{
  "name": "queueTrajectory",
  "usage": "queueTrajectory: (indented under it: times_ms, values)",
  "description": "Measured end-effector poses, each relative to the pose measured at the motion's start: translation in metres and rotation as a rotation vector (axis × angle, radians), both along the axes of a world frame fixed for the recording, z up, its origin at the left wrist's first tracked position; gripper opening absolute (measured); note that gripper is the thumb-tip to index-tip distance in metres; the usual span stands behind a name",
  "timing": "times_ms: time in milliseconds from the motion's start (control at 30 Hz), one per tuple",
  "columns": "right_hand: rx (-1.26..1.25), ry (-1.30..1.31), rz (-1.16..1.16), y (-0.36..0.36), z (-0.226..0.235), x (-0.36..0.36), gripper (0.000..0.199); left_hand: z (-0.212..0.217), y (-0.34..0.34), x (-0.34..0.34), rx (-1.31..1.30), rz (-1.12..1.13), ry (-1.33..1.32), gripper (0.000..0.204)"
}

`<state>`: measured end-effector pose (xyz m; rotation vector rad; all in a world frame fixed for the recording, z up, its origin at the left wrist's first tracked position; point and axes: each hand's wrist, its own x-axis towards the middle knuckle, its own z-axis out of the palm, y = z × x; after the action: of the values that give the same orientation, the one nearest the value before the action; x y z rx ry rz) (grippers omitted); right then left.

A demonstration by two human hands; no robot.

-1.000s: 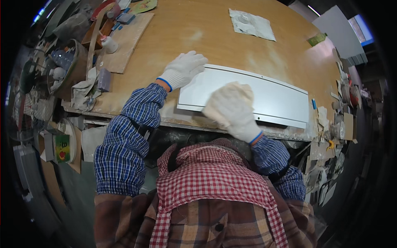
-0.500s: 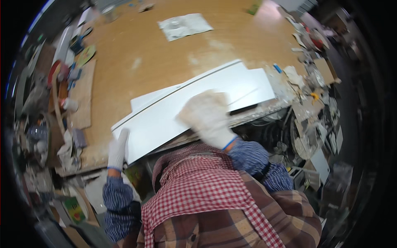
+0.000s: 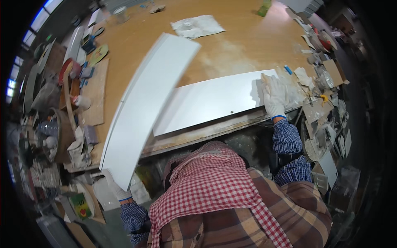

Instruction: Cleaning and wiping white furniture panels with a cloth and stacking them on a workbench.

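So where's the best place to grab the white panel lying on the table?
Probably the right end of the flat panel, coming from the right, where the right hand is. The panel is long and narrow, so that short end should suit a grip. The raised panel, held by the left hand, overlaps its left end in this view.

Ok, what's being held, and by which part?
The left hand holds the upper white panel by its near end. The right hand is at the right end of the lower panel; grip unclear.
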<state>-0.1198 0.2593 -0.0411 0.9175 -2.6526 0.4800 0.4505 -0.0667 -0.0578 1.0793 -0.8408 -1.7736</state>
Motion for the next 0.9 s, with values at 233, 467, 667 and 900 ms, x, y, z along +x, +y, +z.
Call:
queueTrajectory:
  times_ms: [233, 467, 667, 900]
  values:
    - [-0.048, 0.105, 0.78, -0.187, 0.033, 0.143, 0.028, -0.001, 0.006, 0.032, -0.088, 0.192, 0.02, 0.059]
    - [-0.162, 0.082, 1.373, -0.223, 0.036, 0.219, 0.028, -0.017, 0.021, -0.002, 0.043, 0.274, -0.028, 0.061]
    - [-0.107, 0.12, 1.062, -0.206, 0.035, 0.147, 0.031, -0.065, 0.027, -0.009, 0.106, 0.253, 0.07, 0.059]
    - [-0.136, 0.168, 1.148, -0.244, 0.048, 0.206, 0.026, -0.049, 0.002, -0.04, 0.185, 0.108, -0.072, 0.064]
